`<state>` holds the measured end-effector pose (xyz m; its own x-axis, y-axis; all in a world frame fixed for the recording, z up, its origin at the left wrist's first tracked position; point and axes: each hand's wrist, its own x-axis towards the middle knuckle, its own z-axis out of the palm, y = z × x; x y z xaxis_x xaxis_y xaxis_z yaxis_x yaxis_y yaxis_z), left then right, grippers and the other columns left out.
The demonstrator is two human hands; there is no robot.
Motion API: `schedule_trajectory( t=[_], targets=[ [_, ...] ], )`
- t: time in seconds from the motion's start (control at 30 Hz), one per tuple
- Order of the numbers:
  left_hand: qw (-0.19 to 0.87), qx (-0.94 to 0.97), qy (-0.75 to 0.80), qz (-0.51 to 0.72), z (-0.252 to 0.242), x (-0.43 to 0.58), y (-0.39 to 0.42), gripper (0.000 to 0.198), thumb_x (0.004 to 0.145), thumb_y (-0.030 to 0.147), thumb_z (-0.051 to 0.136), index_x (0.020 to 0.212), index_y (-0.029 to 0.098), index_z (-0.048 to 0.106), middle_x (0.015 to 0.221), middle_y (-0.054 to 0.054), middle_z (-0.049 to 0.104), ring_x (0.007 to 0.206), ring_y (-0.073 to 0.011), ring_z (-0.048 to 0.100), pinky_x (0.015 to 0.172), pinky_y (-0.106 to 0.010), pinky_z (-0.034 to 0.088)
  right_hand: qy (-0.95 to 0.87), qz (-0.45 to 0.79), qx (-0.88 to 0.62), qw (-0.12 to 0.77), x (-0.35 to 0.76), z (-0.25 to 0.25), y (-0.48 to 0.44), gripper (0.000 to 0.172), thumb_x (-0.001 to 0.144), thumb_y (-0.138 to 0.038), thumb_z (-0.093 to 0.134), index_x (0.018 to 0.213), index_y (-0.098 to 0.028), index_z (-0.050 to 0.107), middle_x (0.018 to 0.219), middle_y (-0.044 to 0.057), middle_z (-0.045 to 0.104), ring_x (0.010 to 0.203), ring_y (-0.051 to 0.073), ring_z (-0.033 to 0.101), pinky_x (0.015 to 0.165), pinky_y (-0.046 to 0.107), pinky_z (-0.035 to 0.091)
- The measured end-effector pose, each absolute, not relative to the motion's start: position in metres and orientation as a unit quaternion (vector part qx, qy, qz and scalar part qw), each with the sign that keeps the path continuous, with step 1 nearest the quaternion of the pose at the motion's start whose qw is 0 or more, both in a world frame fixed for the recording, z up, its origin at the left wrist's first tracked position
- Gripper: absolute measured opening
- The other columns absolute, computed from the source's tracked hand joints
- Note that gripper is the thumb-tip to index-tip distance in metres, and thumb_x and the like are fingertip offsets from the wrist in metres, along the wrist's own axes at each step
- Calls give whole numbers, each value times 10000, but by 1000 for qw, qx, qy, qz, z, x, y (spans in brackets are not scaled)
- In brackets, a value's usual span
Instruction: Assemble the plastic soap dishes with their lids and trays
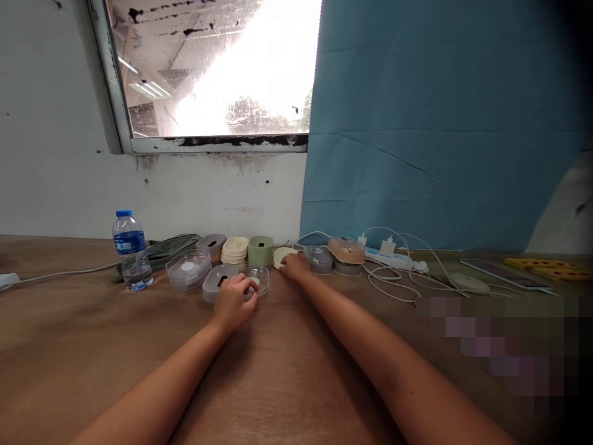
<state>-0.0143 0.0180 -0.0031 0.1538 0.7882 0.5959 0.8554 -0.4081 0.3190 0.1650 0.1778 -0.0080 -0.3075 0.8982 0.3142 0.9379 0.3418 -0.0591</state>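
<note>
My left hand (233, 303) rests on the wooden table (92, 346), fingers curled over a clear plastic lid (259, 279) beside a grey soap-box part (214, 283). My right hand (294, 267) reaches further back, fingers closed on a cream oval piece (281, 256). Behind them stand stacks of oval box parts: grey (210, 245), cream (235, 250) and green (260, 250). A stack of clear lids (188, 269) lies to the left.
A water bottle (131, 250) stands at the left near a green cloth (162, 252). A grey box (319, 258), a tan-topped box (346, 252), a power strip (388, 257) with white cables, a phone (504, 273) and yellow pieces (546, 268) lie right.
</note>
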Motion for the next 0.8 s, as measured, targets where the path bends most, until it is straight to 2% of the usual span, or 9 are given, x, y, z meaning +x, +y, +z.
schedule_trajectory(
  t=[0.3,0.4,0.5,0.63,0.73,0.8],
  targets=[
    [72,-742,-551,-376,-3,-22,21,116,753,186,493,768,193,607,722,-3,551,744,-175,522,716,-303,343,-809,-24,-519,274,212,21,148,214,893,-290,487,1015,-136,571,1035,70,586,916,185,570,809,357,465],
    [90,-726,-569,-376,-2,-26,23,120,750,191,484,794,199,596,756,-10,561,764,-182,527,727,-312,348,-827,-9,-476,300,237,22,107,230,880,-305,476,1004,-141,581,924,64,604,766,172,587,719,314,478],
    [131,-713,-596,-346,-1,-32,26,165,721,176,480,855,187,576,834,-41,575,830,-210,527,755,-327,356,-857,17,-423,293,257,13,55,185,844,-290,522,961,-165,594,867,41,602,704,148,579,673,271,480],
    [180,-701,-643,-253,-6,-43,33,345,684,187,481,1018,123,541,1008,-112,570,960,-258,499,834,-348,354,-908,92,-308,270,273,-2,3,162,868,-251,477,994,-189,558,995,62,576,873,160,563,789,282,456],
    [156,-701,-670,-190,-8,-52,37,445,686,258,502,1092,78,528,1069,-151,567,1011,-286,490,866,-364,353,-934,124,-250,222,276,-5,-11,172,834,-236,523,1000,-198,543,1024,65,561,932,163,544,827,274,440],
    [128,-716,-669,-152,-8,-58,38,408,692,292,515,1045,98,577,1025,-148,597,978,-295,519,845,-372,369,-943,127,-234,198,276,-5,-11,196,786,-220,568,978,-197,541,1019,62,557,919,163,543,820,268,440]
  ],
)
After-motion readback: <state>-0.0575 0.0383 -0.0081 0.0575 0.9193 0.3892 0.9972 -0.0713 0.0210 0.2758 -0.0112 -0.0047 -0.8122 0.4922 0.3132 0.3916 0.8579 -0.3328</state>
